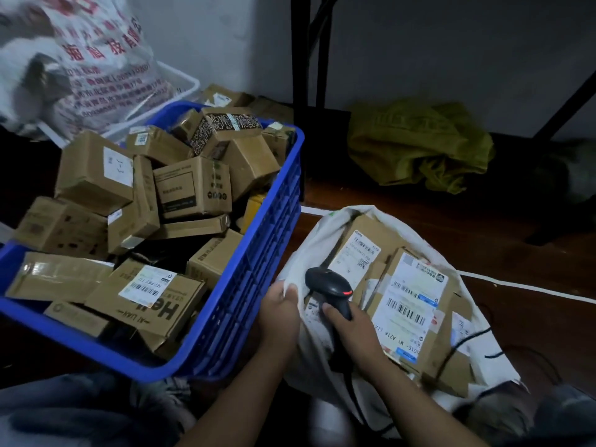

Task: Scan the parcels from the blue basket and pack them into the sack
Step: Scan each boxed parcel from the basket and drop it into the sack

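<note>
Currently I am pinching the near rim of the sack with my left hand, thumb on top and fingers curled under the soft white woven fabric, and so holding its mouth open. My right hand is wrapping the handle of the scanner, a hard black plastic pistol shape with a red light glowing on its head, which is pointing toward 12 o'clock over the sack. A dark cable is trailing from the handle toward 6 o'clock. Packed parcels are lying flat in the sack, their white barcode labels facing up. The blue basket, a rigid ribbed plastic crate, is standing at 9 o'clock, just beside my left hand and piled with brown cardboard boxes. The nearest labelled box is lying at about 9 o'clock from my left hand, label up, its long axis running roughly from 10 to 4 o'clock. I am judging the left hand to be the nearer one for the pick, since the right is occupied with the scanner.
</note>
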